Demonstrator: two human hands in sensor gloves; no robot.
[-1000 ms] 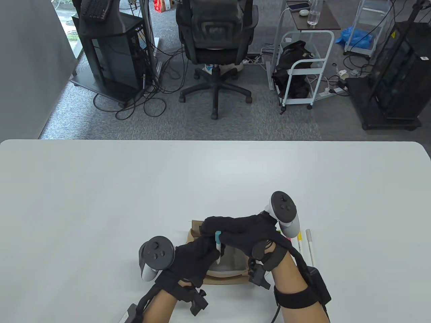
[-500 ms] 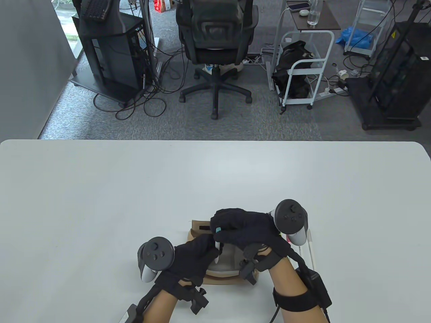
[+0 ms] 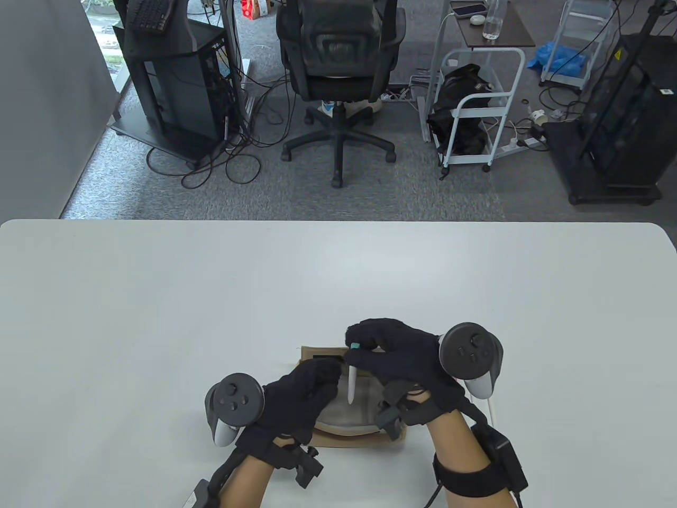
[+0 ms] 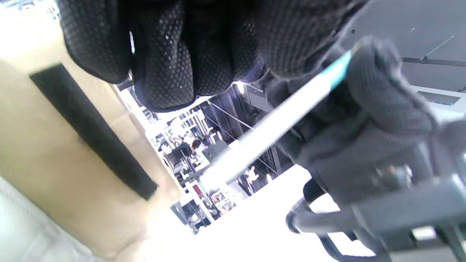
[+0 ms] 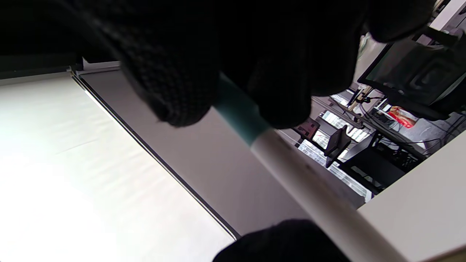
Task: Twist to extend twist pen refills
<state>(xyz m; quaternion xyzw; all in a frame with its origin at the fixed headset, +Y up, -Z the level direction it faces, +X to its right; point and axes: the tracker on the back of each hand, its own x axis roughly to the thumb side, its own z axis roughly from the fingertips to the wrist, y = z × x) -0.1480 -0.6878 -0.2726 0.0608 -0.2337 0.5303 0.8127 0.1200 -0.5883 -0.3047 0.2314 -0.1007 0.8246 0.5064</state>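
Here the white twist pen with its teal end hangs nearly upright above a tan pouch, its tip pointing toward the person. The right hand pinches the teal end between curled fingers and thumb, so the pen's white barrel runs down and out below that hand; the right wrist view shows the same pinch, with the teal band caught between dark fingertips and the barrel leading away to the lower right. The left hand sits just beside the barrel on its left, fingers loosely curled; in the table view it does not plainly close round the pen, and in the left wrist view its fingertips hang apart from the barrel. Whether a finger touches the pen cannot be told. The pouch lies on the white bench, under both hands, with a pale pad on it. Another white pen lies on the bench beside the right wrist.
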